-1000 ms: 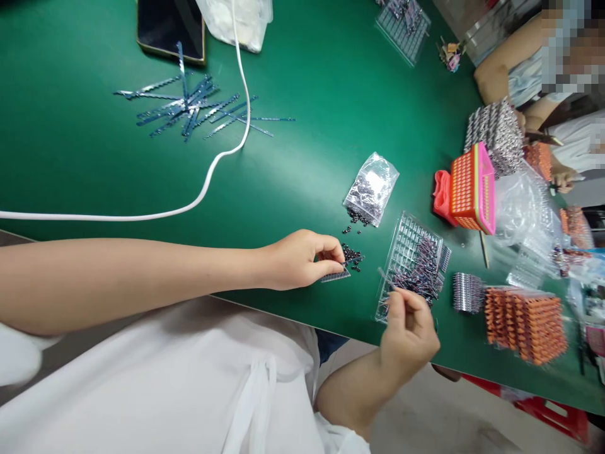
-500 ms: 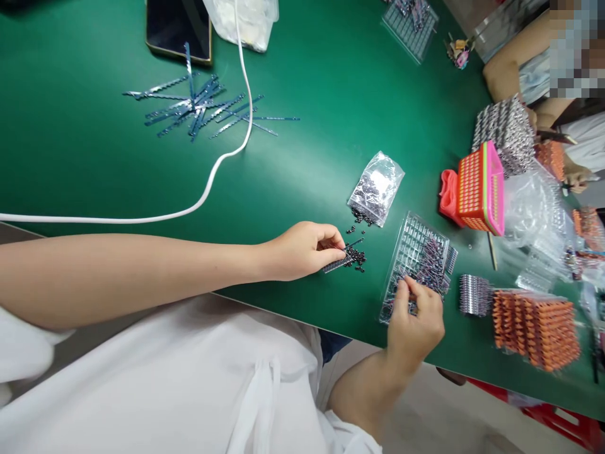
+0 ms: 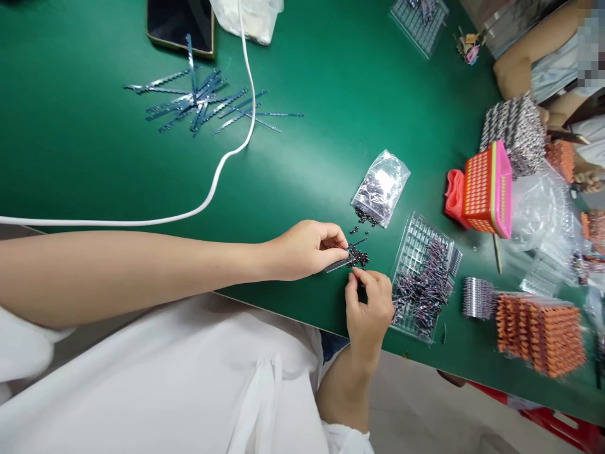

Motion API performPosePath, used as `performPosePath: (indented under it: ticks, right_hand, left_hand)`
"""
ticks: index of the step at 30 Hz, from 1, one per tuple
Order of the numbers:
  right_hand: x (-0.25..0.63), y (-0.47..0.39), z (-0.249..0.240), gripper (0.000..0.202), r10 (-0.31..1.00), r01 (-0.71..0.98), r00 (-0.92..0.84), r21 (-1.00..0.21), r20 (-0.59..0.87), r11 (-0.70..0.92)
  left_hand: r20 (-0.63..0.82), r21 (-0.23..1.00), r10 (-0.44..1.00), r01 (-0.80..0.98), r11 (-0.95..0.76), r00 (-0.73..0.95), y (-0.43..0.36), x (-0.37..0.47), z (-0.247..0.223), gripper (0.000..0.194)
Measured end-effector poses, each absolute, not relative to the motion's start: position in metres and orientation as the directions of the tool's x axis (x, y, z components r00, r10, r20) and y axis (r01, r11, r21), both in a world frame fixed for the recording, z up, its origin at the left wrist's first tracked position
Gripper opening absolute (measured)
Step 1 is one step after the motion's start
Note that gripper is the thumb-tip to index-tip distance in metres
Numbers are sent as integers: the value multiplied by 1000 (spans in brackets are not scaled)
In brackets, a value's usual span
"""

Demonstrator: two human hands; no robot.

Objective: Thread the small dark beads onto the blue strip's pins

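Observation:
My left hand [image 3: 306, 249] rests on the green table [image 3: 302, 164] and pinches a thin dark strip [image 3: 336, 265] flat against it. A small pile of dark beads [image 3: 358, 255] lies at the strip's tip. My right hand [image 3: 368, 309] is just below the pile, thumb and forefinger pinched together; whether a part is between them is too small to tell. To the right a clear plastic tray [image 3: 416, 243] holds several thin leaded components [image 3: 423, 284]. A clear bag of beads [image 3: 380, 188] lies above the pile.
Loose blue-grey strips [image 3: 203, 104], a white cable [image 3: 208, 189], a phone [image 3: 179, 25] and a white bag [image 3: 250, 16] lie at the back left. A pink basket [image 3: 486, 188], orange part stacks [image 3: 539, 331], silver stacks [image 3: 513, 129] crowd the right, where another person's arm [image 3: 534, 47] rests.
My right hand has left the clear tray and moved left to the bead pile beside the strip. My left hand has stayed on the strip.

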State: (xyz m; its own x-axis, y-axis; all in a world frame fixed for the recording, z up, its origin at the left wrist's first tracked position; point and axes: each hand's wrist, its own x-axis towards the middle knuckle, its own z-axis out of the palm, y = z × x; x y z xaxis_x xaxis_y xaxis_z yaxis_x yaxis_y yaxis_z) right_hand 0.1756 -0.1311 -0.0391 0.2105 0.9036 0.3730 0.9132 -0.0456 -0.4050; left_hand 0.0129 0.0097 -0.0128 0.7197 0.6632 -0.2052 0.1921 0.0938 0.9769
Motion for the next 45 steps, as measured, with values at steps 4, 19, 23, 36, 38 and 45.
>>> performPosePath:
  ticks: [4, 19, 23, 36, 38, 45]
  right_hand:
    - [175, -129, -41, 21, 910, 928, 174, -371, 377, -24]
    - [173, -122, -37, 10, 936, 929, 203, -358, 289, -91]
    - [168, -125, -35, 7, 894, 843, 344, -514, 286, -160]
    - [144, -126, -32, 2, 659, 629, 598, -777, 457, -31]
    - [144, -127, -33, 3, 643, 684, 578, -728, 504, -44]
    - [146, -130, -38, 14, 638, 739, 512, -673, 575, 13]
  left_hand:
    - [-202, 978, 660, 188, 93, 723, 9, 13, -13, 15]
    - [-195, 979, 654, 186, 83, 731, 9, 13, -13, 15]
    - [-196, 980, 625, 179, 90, 755, 7, 13, -12, 16]
    - [-120, 880, 475, -128, 456, 872, -13, 12, -11, 7]
    - [-104, 906, 486, -119, 406, 868, -13, 11, -11, 7]
    - [-39, 979, 506, -68, 191, 861, -10, 8, -7, 11]
